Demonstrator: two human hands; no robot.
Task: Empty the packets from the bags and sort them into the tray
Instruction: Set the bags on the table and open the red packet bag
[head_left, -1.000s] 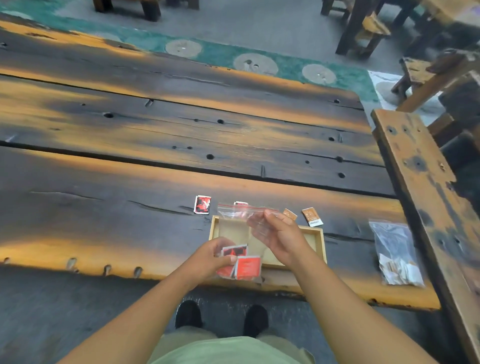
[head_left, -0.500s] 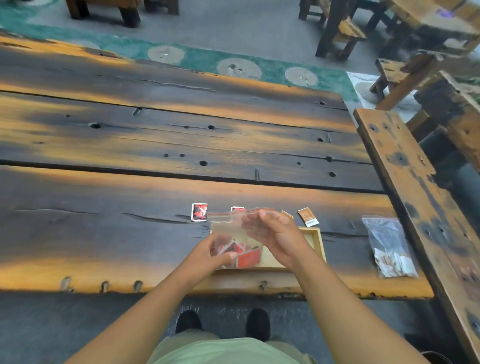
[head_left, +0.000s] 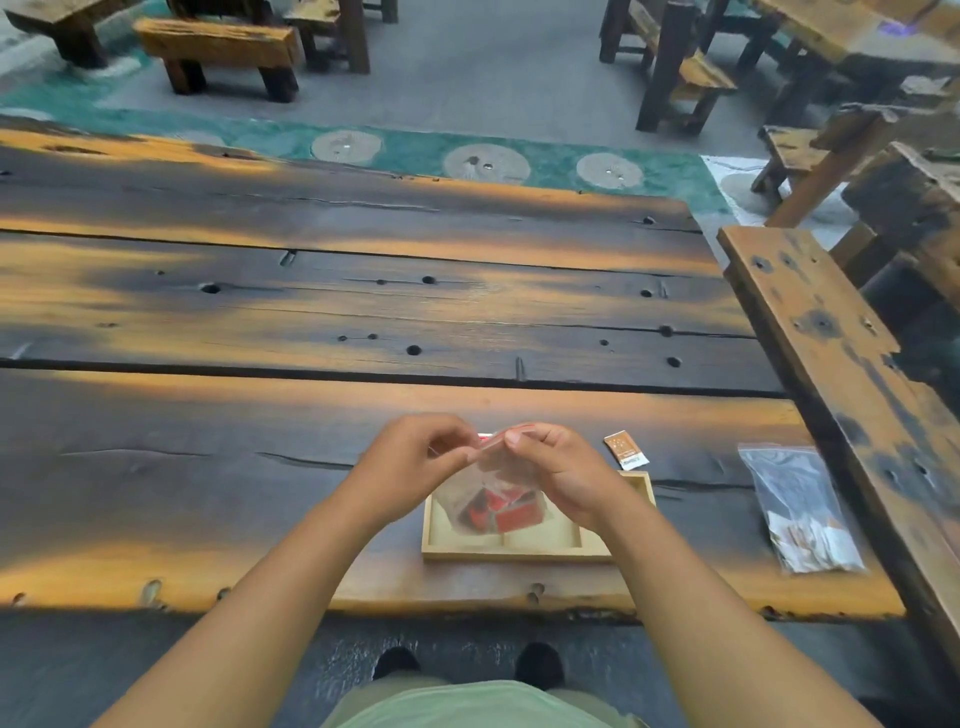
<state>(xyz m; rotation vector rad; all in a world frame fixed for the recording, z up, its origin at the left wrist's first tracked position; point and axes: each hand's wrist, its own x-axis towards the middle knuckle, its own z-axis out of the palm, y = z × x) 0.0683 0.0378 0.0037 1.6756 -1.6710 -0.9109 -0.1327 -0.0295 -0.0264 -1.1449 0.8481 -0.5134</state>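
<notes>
A clear zip bag (head_left: 493, 499) with several red packets (head_left: 501, 514) in its bottom hangs above the wooden tray (head_left: 519, 552). My left hand (head_left: 415, 467) and my right hand (head_left: 558, 470) pinch the bag's top edge from either side, thumbs close together. The tray sits near the table's front edge and is divided into compartments; much of it is hidden behind the bag and my right hand. A brown and white packet (head_left: 626, 450) lies on the table just beyond the tray's far right corner. A second clear bag (head_left: 800, 506) with pale packets lies flat to the right.
The dark plank table (head_left: 311, 312) stretches far back and left. A wooden bench (head_left: 841, 374) runs along the table's right side, close to the second bag. More benches and tables stand on the floor beyond.
My left hand put the red packets into the bag, then rose to the bag's top edge. Both hands now pinch the bag mouth together. The red packet left of the tray is hidden now.
</notes>
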